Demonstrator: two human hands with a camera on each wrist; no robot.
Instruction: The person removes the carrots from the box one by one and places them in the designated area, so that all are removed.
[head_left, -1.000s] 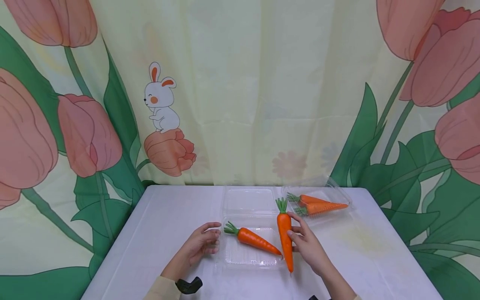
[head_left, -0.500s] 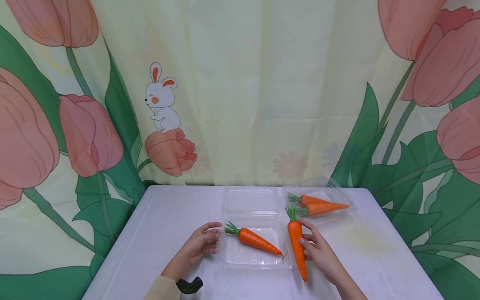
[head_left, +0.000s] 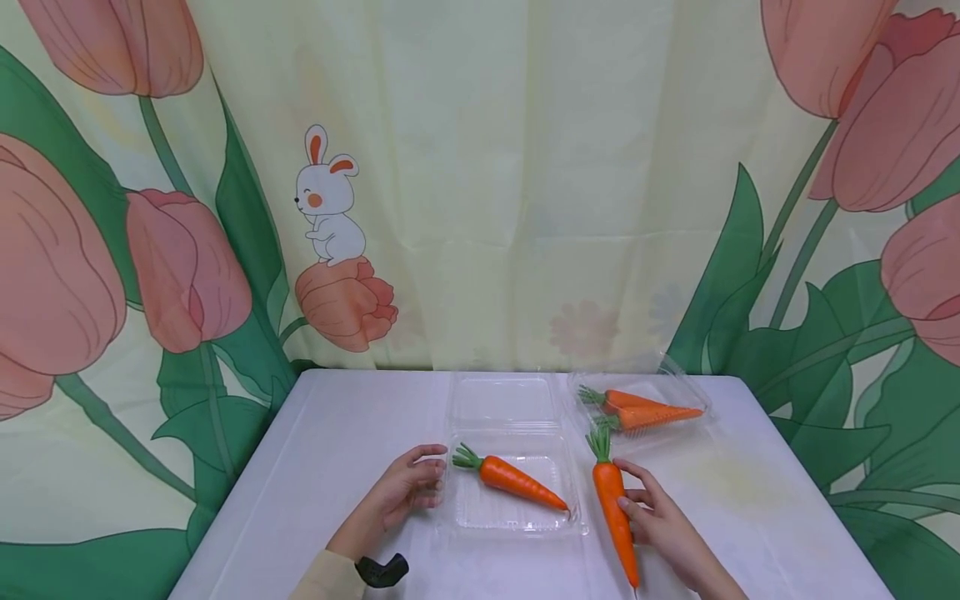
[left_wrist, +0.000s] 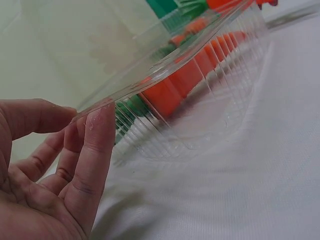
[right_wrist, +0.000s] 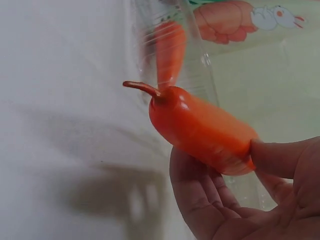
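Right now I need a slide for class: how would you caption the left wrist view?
Left hand pinching the rim of a clear plastic box with a carrot inside.

I face a table (head_left: 345,417) under white cloth (head_left: 738,485), faintly yellowed at right. Beyond its far edge I see a pale curtain (head_left: 465,167) printed with large pink tulips (head_left: 191,271) left and right, and a white rabbit (head_left: 335,233) on a bloom (head_left: 345,304) at left.
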